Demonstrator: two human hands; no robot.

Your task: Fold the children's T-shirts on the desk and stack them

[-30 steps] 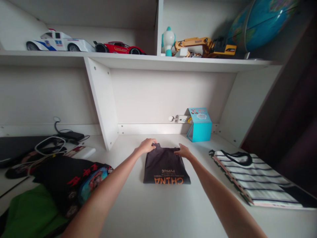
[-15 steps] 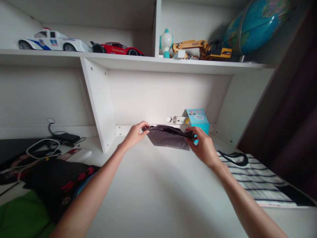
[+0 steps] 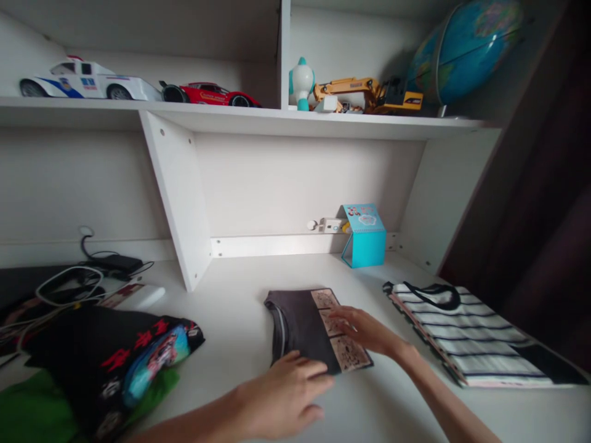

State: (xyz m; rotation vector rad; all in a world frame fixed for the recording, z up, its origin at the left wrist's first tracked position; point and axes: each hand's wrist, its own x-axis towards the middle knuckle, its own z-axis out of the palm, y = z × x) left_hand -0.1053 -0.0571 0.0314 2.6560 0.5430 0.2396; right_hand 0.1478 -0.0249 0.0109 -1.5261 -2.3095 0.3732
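A dark grey folded T-shirt [image 3: 302, 326] lies flat on the white desk, its neckline toward the left and a beige printed panel along its right side. My left hand [image 3: 289, 394] is at the shirt's near edge, fingers stretched out and apart, holding nothing. Over the printed panel rests my right hand [image 3: 362, 329], its fingers extended across the cloth. Whether either palm presses on the fabric I cannot tell. To the right sits a stack of folded clothes [image 3: 466, 332] with a black-and-white striped shirt on top.
Crumpled black [image 3: 78, 357] and green clothes [image 3: 32, 409] lie at the left, with cables [image 3: 69, 286] and a black adapter [image 3: 122, 263] behind. A blue desk calendar [image 3: 368, 246] stands at the back near a power strip [image 3: 333, 225]. Toy cars [image 3: 212, 93] and a globe [image 3: 466, 49] occupy the shelf.
The grey shirt, held up between both hands before, now lies on the desk. Both hands have let go and come down nearer to me, spread over it.
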